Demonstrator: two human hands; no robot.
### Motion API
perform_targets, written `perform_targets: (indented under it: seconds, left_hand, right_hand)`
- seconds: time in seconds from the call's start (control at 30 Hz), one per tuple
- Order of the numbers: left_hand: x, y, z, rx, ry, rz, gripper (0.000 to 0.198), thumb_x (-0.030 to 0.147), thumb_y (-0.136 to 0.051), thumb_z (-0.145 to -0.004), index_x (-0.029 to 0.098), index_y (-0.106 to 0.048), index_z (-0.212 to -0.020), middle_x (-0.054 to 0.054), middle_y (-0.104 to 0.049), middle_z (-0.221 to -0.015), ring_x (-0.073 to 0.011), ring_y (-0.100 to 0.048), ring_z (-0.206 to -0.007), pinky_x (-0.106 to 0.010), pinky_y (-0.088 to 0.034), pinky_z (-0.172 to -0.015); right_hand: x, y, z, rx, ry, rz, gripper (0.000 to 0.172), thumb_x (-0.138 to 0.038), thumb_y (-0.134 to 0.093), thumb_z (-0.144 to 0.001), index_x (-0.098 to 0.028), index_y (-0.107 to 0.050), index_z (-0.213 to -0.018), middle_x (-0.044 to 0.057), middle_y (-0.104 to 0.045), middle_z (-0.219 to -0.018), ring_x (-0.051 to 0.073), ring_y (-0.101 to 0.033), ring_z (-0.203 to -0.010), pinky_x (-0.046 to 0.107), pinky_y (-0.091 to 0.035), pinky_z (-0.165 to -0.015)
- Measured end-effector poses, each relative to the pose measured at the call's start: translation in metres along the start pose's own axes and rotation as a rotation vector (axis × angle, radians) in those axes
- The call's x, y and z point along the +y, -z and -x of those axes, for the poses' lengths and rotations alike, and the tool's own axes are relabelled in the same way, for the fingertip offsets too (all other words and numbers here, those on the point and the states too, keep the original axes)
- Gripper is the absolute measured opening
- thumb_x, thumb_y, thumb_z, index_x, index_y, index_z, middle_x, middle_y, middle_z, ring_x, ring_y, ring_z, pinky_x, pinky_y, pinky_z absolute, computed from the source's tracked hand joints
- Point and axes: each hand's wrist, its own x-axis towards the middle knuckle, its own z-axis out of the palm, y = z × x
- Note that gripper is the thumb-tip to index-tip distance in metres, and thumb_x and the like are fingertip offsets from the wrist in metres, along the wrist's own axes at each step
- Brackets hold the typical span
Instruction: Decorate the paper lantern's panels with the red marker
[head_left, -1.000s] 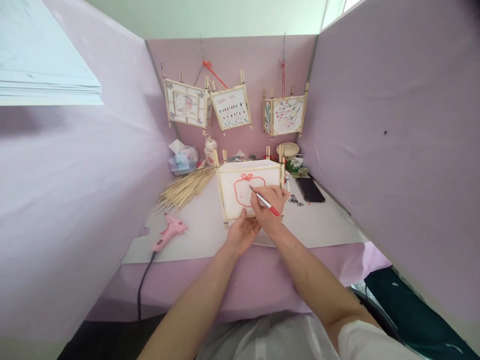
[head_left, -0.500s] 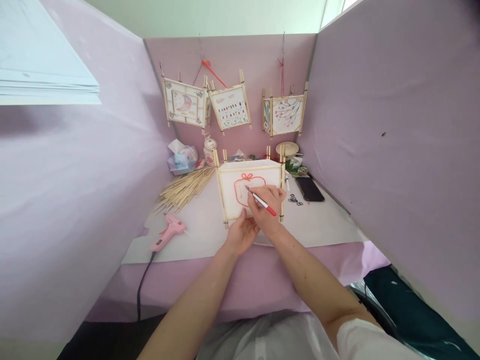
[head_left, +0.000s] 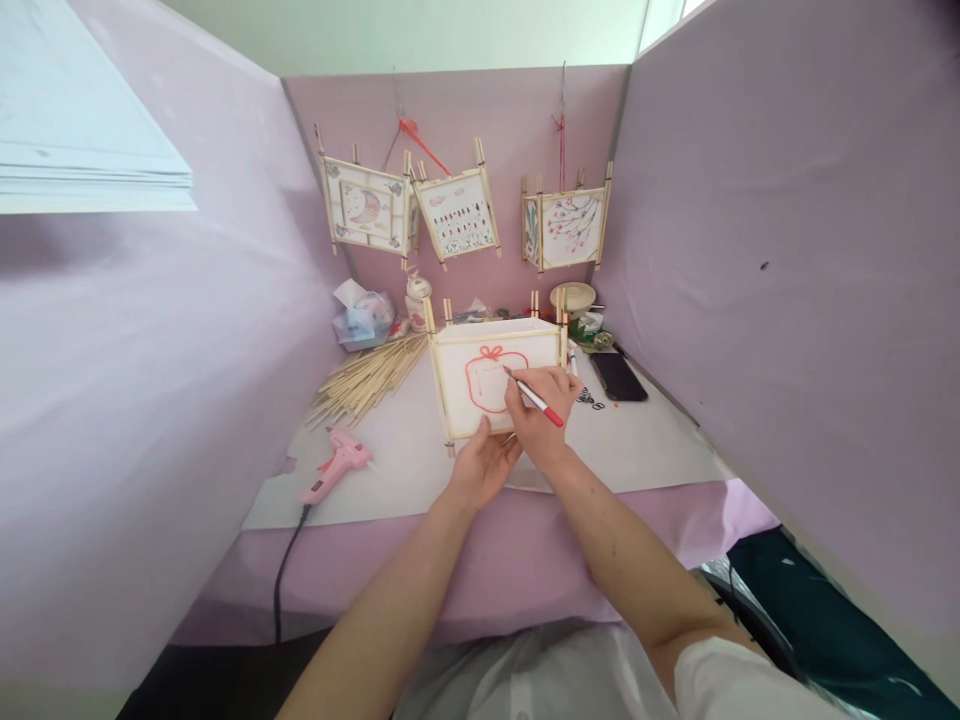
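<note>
A box-shaped lantern point(head_left: 456, 372) with a wooden-stick frame and white paper sides stands tilted before me. Its front panel bears a red rounded outline point(head_left: 468, 385) topped by a bow, with faint lines inside. My left hand point(head_left: 486, 466) grips the lantern's lower edge, thumb on the front and fingers underneath. Between the fingers of my right hand point(head_left: 546, 408) is a marker pen point(head_left: 537, 402), white with a red end. Its tip is at the panel, inside the upper right of the outline. My right hand covers the panel's lower right corner.
On the left lie a pink glue gun point(head_left: 337, 466) with a black cord and a pile of wooden sticks point(head_left: 367, 380). A phone point(head_left: 618, 377) and small black rings point(head_left: 591, 399) are on the right. Finished lanterns point(head_left: 574, 228) hang behind. Purple-covered panels point(head_left: 787, 330) close in both sides.
The marker tip has moved right across the panel, and my right hand has shifted slightly right with it. My left hand keeps its hold on the lantern.
</note>
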Motion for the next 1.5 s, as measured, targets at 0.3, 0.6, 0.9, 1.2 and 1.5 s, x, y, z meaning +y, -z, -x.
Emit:
perform_targets:
  seconds: [0.3,0.6,0.9,1.2,1.5]
  left_hand:
    - [-0.001,0.003,-0.001,0.007,0.030,-0.054,0.042,0.039,-0.040,-0.093,0.007,-0.066,-0.098,-0.013,-0.070,-0.090,-0.0159,-0.063,-0.086,-0.026,-0.046,-0.085]
    - [-0.001,0.002,-0.001,0.020,0.039,-0.044,0.040,0.039,-0.040,-0.093,0.011,-0.068,-0.099,-0.008,-0.070,-0.084,-0.0135,-0.062,-0.081,-0.024,-0.046,-0.078]
    - [-0.001,0.002,-0.001,0.027,0.024,-0.047,0.036,0.039,-0.044,-0.092,0.013,-0.067,-0.101,-0.007,-0.070,-0.084,-0.0148,-0.062,-0.080,-0.026,-0.046,-0.079]
    - [-0.001,0.001,0.000,0.001,0.015,-0.044,0.041,0.039,-0.045,-0.091,0.007,-0.062,-0.111,-0.015,-0.068,-0.105,-0.0198,-0.061,-0.103,-0.031,-0.041,-0.098]
    - [0.001,0.000,0.000,0.005,0.006,-0.024,0.041,0.040,-0.048,-0.090,0.009,-0.059,-0.116,-0.014,-0.067,-0.108,-0.0196,-0.060,-0.106,-0.032,-0.040,-0.101]
  right_hand:
    - [-0.006,-0.003,0.003,-0.006,0.013,-0.027,0.003,-0.024,-0.059,-0.082,-0.024,-0.061,-0.085,-0.003,-0.069,-0.078,0.015,-0.059,-0.080,0.036,-0.029,-0.084]
    - [-0.013,-0.005,0.003,-0.052,0.007,-0.060,0.005,-0.026,-0.058,-0.084,-0.024,-0.062,-0.085,-0.003,-0.070,-0.079,0.015,-0.059,-0.081,0.036,-0.027,-0.083]
    - [-0.014,-0.004,0.003,-0.082,-0.007,-0.061,0.005,-0.027,-0.059,-0.084,-0.025,-0.063,-0.086,-0.003,-0.071,-0.082,0.014,-0.060,-0.083,0.035,-0.027,-0.084]
    - [-0.003,-0.001,0.001,-0.006,0.010,0.001,0.003,-0.025,-0.058,-0.083,-0.024,-0.061,-0.085,-0.002,-0.070,-0.079,0.016,-0.059,-0.082,0.037,-0.029,-0.085]
    - [-0.001,0.001,0.001,-0.014,-0.012,-0.005,0.003,-0.023,-0.057,-0.084,-0.023,-0.060,-0.085,-0.002,-0.068,-0.077,0.016,-0.057,-0.081,0.036,-0.029,-0.083]
